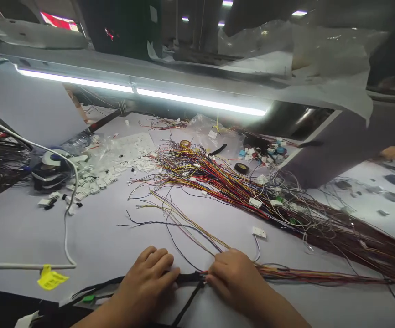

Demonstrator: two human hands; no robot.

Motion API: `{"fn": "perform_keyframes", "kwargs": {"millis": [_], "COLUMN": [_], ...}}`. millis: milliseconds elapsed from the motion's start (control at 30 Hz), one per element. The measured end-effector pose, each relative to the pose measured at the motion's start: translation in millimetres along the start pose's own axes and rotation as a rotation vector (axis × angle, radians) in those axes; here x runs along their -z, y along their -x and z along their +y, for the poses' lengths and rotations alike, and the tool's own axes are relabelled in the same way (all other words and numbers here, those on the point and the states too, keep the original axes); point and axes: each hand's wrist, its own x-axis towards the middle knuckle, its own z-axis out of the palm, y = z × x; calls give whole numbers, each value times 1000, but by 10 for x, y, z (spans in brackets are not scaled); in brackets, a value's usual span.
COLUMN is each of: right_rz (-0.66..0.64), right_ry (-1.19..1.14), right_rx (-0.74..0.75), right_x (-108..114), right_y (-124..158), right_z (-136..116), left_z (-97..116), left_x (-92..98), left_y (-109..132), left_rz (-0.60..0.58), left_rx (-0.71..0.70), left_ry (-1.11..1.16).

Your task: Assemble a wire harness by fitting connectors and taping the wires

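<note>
A wire harness runs across the front of the table, its left part sheathed in black and its right part a loose bundle of coloured wires. My left hand is closed around the black-sheathed part. Just right of the branching point, my right hand grips the coloured wires. Between the hands a thin black branch leads down towards me. Loose yellow, pink and dark wire ends fan out up and left from my right hand. A white connector on a short cable lies beyond that hand.
A thick bundle of coloured wires stretches from mid-table to the right edge. White connectors are heaped at the left, near a white cable with a yellow tag. Black tape lies behind. A lit tube lamp hangs low. Another person's hand shows far right.
</note>
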Motion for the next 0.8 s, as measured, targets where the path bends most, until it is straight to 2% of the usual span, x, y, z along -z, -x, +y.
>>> {"fn": "perform_keyframes", "kwargs": {"millis": [67,133,200,233,300,333,400,433,500,600,733,800], "right_rz": [-91,-124,-39,34,136,138,72,46,74,292,730,837], "right_ry": [-42,-113,-140,-111,33,115,206,206,150,-7,-388,-633], "right_rx": [21,17,-94,-209,-519,-668,-857,-882,-825,-705,-597,-497], "right_x": [54,93,134,157,206,226,252,257,259,284,421,514], "right_y": [52,130,224,273,364,404,463,481,493,459,324,193], "right_z": [-32,-14,93,180,393,500,670,720,745,634,393,292], "left_z": [-140,-282,-386,-412,-406,-382,-325,-309,-329,-494,-755,-821], "left_x": [26,52,75,85,100,103,96,85,52,-6,-51,-58], "left_y": [195,363,424,396,214,73,-259,-425,-707,-931,-894,-807], "left_rz": [8,-43,-68,-53,3,15,-28,-78,-175,-217,-119,-61], "left_rx": [-104,-172,-93,-19,77,67,-75,-137,-219,-119,169,250], "left_ry": [48,102,139,143,129,121,121,119,111,83,-23,-88]}}
